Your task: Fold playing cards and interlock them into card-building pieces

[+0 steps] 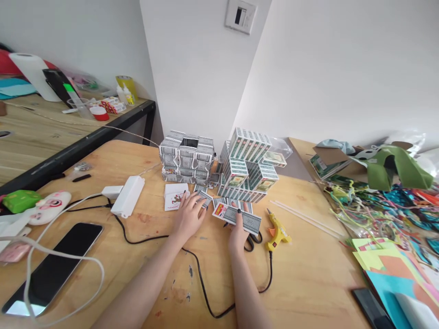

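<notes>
My right hand (238,234) grips a long flat strip of playing cards (249,221), thumb on top; a red-lettered white panel shows at its left end. Palm down, my left hand (188,214) has its fingers apart, and its fingertips touch a patterned playing card (206,197). A small pile of white cards (172,197), the top one with a coloured figure, lies beside its fingers. Behind the hands stand a box-like structure of folded grey cards (187,157) and stacked green-and-white card boxes (242,176). Partly under the right hand are more cards (247,205) and black-handled scissors (253,241).
A yellow glue gun (278,232) lies right of my right hand, its black cord crossing the table. Clear glue sticks (305,218) lie beyond it. A phone (55,265) and white adapter (128,196) are at left; coloured paper (391,260) and craft bits crowd the right.
</notes>
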Available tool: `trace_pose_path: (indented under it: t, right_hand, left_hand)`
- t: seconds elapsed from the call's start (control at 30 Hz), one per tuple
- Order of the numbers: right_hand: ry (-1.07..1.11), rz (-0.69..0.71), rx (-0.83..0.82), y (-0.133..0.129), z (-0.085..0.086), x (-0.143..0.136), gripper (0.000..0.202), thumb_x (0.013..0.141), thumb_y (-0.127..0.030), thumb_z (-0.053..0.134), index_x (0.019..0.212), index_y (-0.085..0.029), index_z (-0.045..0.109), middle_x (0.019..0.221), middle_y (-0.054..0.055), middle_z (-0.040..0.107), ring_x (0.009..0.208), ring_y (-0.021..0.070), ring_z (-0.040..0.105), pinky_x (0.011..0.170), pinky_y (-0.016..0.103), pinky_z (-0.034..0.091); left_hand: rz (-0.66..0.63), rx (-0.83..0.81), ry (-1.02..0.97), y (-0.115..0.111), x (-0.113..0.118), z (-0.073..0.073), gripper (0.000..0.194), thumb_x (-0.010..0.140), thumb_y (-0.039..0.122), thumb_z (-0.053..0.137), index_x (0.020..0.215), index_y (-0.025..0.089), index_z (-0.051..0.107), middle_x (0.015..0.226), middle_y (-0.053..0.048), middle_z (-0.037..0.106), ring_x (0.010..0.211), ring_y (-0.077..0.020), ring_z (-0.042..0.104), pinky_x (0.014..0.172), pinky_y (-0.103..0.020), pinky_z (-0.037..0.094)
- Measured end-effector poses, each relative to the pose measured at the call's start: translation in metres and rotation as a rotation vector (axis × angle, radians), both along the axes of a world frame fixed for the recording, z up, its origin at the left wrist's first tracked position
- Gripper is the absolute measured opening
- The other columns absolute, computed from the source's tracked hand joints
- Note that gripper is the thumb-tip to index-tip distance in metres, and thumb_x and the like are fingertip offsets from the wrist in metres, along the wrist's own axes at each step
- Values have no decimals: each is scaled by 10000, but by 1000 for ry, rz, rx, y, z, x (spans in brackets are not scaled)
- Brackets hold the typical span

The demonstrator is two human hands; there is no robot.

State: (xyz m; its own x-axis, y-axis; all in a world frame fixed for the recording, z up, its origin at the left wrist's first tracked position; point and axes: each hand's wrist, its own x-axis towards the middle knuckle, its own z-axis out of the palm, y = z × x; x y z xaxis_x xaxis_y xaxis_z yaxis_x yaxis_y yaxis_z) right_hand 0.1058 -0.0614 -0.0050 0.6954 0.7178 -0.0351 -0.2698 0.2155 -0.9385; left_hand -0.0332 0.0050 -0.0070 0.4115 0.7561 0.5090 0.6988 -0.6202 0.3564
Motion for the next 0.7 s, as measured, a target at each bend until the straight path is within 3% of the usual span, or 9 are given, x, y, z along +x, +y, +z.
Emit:
trace_pose_path:
  t: [0.1, 0.2, 0.43, 0.57, 0.7]
  right_hand:
    - [53, -26, 17, 4, 3, -4, 528, 789, -431, 489, 1262, -213, 397, 976, 67, 644, 457, 99, 478, 387, 223, 382]
    - [100, 60, 8, 6, 4, -6, 504, 787, -469, 485, 1210, -195, 463, 874, 51, 646, 393, 72, 411, 361, 211, 355]
    - [148, 82, 22, 7, 3, -3, 460, 711, -458, 600, 1071, -181, 526, 715, -4, 594, 424, 81, 462, 393, 218, 417]
    - [162, -12, 56, 9, 3, -1, 455, 648, -373, 684, 1037, -204, 520, 752, -10, 603, 479, 96, 500, 420, 228, 442]
    - [173, -34, 79, 11, 1, 2, 308, 656, -325, 677, 908, -197, 557, 705, -28, 589, 486, 94, 503, 457, 239, 452]
  left_hand:
    - [-7, -30, 48, 2, 0, -4, 415, 788, 310, 505, 1180, 171, 515, 1261, -136, 499, 1235, -302, 365, 1038, -549, 214]
    - [-16, -59, 91, 4, -1, -10, 448, 779, 271, 508, 1207, 141, 479, 1258, -152, 501, 1219, -299, 389, 1047, -543, 197]
    - [-13, -76, -92, 1, 3, -5, 513, 746, 172, 530, 1241, 169, 398, 1238, -131, 505, 1183, -278, 430, 1036, -513, 259]
    - [46, -89, -262, -1, 4, -2, 526, 773, 222, 540, 1264, 187, 356, 1251, -128, 471, 1183, -265, 425, 974, -456, 373]
    - [84, -86, -358, -1, 3, -3, 520, 778, 277, 562, 1252, 189, 367, 1223, -127, 487, 1165, -252, 441, 971, -422, 387]
